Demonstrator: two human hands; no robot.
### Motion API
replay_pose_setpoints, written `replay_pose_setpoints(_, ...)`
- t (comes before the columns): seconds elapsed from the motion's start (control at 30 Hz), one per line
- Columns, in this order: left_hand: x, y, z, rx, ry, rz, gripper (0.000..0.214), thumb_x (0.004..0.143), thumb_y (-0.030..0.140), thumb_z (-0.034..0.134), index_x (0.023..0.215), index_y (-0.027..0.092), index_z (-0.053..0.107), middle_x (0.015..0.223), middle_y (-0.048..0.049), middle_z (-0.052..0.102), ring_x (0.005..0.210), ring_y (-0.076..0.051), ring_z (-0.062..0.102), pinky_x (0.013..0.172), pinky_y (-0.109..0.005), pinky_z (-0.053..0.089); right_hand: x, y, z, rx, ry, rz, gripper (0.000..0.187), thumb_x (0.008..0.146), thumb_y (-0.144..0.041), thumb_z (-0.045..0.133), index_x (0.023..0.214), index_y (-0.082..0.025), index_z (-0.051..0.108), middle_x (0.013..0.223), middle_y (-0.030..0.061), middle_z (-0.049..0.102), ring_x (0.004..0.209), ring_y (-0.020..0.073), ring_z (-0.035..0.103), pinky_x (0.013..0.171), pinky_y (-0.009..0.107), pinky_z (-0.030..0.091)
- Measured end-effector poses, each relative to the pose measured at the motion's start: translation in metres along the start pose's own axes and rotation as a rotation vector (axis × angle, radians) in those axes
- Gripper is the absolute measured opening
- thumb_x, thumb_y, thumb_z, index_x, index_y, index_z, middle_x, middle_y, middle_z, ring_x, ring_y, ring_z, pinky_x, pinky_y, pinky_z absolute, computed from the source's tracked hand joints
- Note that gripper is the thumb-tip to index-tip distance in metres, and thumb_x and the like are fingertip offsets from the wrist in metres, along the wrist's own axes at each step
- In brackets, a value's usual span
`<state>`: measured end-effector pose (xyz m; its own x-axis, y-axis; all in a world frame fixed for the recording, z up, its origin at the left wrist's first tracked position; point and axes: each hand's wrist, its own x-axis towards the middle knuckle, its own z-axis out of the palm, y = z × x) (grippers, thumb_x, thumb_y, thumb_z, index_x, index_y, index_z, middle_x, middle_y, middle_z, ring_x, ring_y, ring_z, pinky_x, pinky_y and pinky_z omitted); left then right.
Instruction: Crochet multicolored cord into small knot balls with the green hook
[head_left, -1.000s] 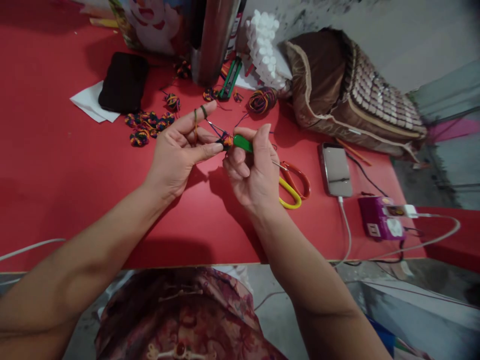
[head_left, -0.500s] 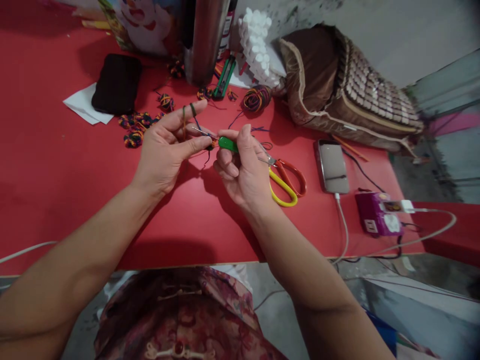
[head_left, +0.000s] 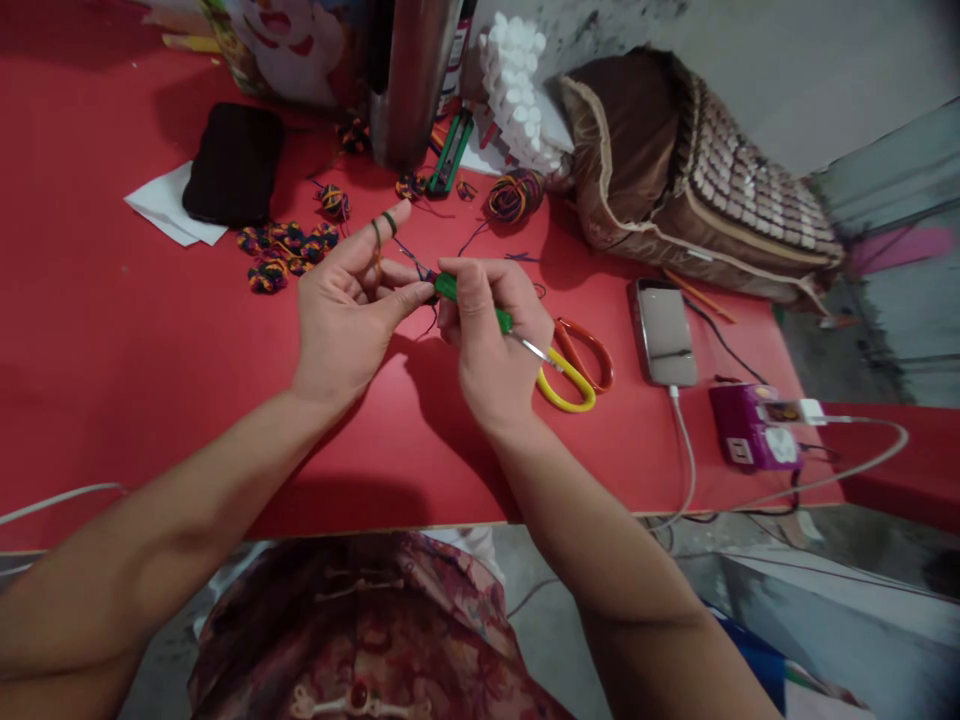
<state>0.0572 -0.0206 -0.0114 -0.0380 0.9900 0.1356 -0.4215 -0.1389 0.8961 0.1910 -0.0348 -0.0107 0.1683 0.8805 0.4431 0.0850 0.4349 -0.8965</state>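
Note:
My left hand (head_left: pixel 346 318) has its index finger raised, with dark multicoloured yarn (head_left: pixel 389 222) looped round it. Its thumb pinches a small piece of yarn work, mostly hidden between the fingers. Gripped in my right hand (head_left: pixel 495 355) is a crochet hook (head_left: pixel 447 286) with a green handle; its working end meets the yarn at my left fingertips, and its other metal end sticks out behind. Scissors (head_left: pixel 576 394) with one yellow and one red handle lie just beyond my right hand, their blades covered by it. A strand trails toward a ball of multicoloured yarn (head_left: pixel 514 197).
Several crocheted pieces (head_left: pixel 289 245) lie left of the hands on the red table (head_left: pixel 150 390). Behind stand a metal flask (head_left: pixel 411 100) and a green box cutter (head_left: pixel 450 155). A brown cushion (head_left: pixel 637 150), a grey charging device (head_left: pixel 665 335) and a purple box (head_left: pixel 750 420) occupy the right.
My right hand has turned and shifted slightly right, bringing the hook's back end into view above the scissors. My left hand has moved a little right, closer to the hook's handle.

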Motion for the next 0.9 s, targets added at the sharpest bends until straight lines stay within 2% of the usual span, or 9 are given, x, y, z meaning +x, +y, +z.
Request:
replay_pose_setpoints(0.1,0.002,0.000,-0.001,-0.073,-0.011,-0.063,0.049,0.071,0.027,0.111,0.111,0.040,0.088,0.087,0.0058,0.082,0.083,-0.018,0.074,0.086,-0.035,0.062,-0.010,0.001,-0.003,-0.233,0.038,-0.181,0.034,0.112,-0.059,0.065,0.115,-0.029,0.081,0.090,0.0012,0.076,0.079,0.0174,0.076,0.081,0.036,0.068)
replay_pose_setpoints(0.17,0.006,0.001,-0.006,-0.133,-0.070,-0.147,0.052,0.068,0.026,0.112,0.112,0.041,0.088,0.086,0.0047,0.082,0.083,-0.020,0.076,0.084,-0.038,0.064,-0.013,0.003,-0.006,-0.307,0.020,-0.206,0.040,0.113,-0.063,0.060,0.125,-0.031,0.080,0.098,0.0048,0.078,0.083,0.0204,0.078,0.084,0.039,0.069)
replay_pose_setpoints(0.23,0.012,0.003,-0.012,-0.173,-0.115,-0.236,0.057,0.061,0.028,0.115,0.111,0.039,0.089,0.086,0.0032,0.082,0.083,-0.021,0.076,0.080,-0.038,0.065,-0.013,0.005,-0.009,-0.255,0.002,-0.206,0.044,0.112,-0.067,0.059,0.125,-0.031,0.081,0.098,0.0059,0.078,0.079,0.0205,0.077,0.076,0.038,0.068)
replay_pose_setpoints(0.37,0.019,0.011,-0.020,-0.194,-0.167,-0.333,0.060,0.058,0.026,0.116,0.111,0.032,0.089,0.087,0.0026,0.080,0.079,-0.017,0.075,0.077,-0.032,0.064,-0.005,0.004,-0.011,0.032,-0.031,-0.122,0.029,0.110,-0.056,0.072,0.114,-0.031,0.085,0.082,0.0000,0.075,0.066,0.0165,0.072,0.063,0.033,0.063)
replay_pose_setpoints(0.53,0.022,0.017,-0.020,-0.202,-0.209,-0.273,0.059,0.061,0.010,0.109,0.112,0.029,0.087,0.078,0.0074,0.075,0.076,-0.011,0.075,0.086,-0.028,0.066,0.002,0.000,-0.011,0.127,-0.021,-0.061,0.028,0.108,-0.057,0.075,0.105,-0.033,0.087,0.066,-0.0040,0.065,0.053,0.0132,0.063,0.050,0.029,0.052)
replay_pose_setpoints(0.63,0.023,0.016,-0.021,-0.171,-0.195,-0.233,0.057,0.063,0.016,0.111,0.112,0.032,0.087,0.078,0.0064,0.077,0.077,-0.014,0.076,0.087,-0.033,0.068,0.004,-0.003,-0.014,0.121,-0.007,-0.057,0.028,0.108,-0.056,0.075,0.100,-0.033,0.088,0.066,-0.0040,0.062,0.053,0.0126,0.062,0.049,0.028,0.050)
replay_pose_setpoints(0.7,0.024,0.016,-0.024,-0.147,-0.178,-0.210,0.058,0.065,0.019,0.111,0.116,0.030,0.086,0.079,0.0054,0.078,0.078,-0.017,0.076,0.087,-0.034,0.067,0.006,-0.004,-0.016,0.062,-0.009,-0.076,0.033,0.110,-0.057,0.071,0.098,-0.031,0.086,0.065,-0.0036,0.060,0.053,0.0132,0.062,0.048,0.028,0.048)
replay_pose_setpoints(0.8,0.025,0.018,-0.026,-0.125,-0.185,-0.183,0.058,0.068,0.014,0.109,0.119,0.026,0.085,0.078,0.0050,0.078,0.078,-0.016,0.077,0.086,-0.033,0.065,0.009,-0.003,-0.020,0.000,-0.023,-0.112,0.038,0.112,-0.060,0.066,0.099,-0.030,0.084,0.064,-0.0034,0.057,0.053,0.0138,0.062,0.047,0.029,0.047)
replay_pose_setpoints(0.9,0.025,0.022,-0.026,-0.144,-0.204,-0.197,0.056,0.066,0.014,0.110,0.115,0.026,0.087,0.077,0.0047,0.078,0.075,-0.015,0.076,0.082,-0.030,0.065,0.010,-0.001,-0.021,0.044,-0.022,-0.096,0.036,0.109,-0.062,0.070,0.099,-0.030,0.085,0.065,-0.0034,0.057,0.054,0.0126,0.062,0.047,0.028,0.047)
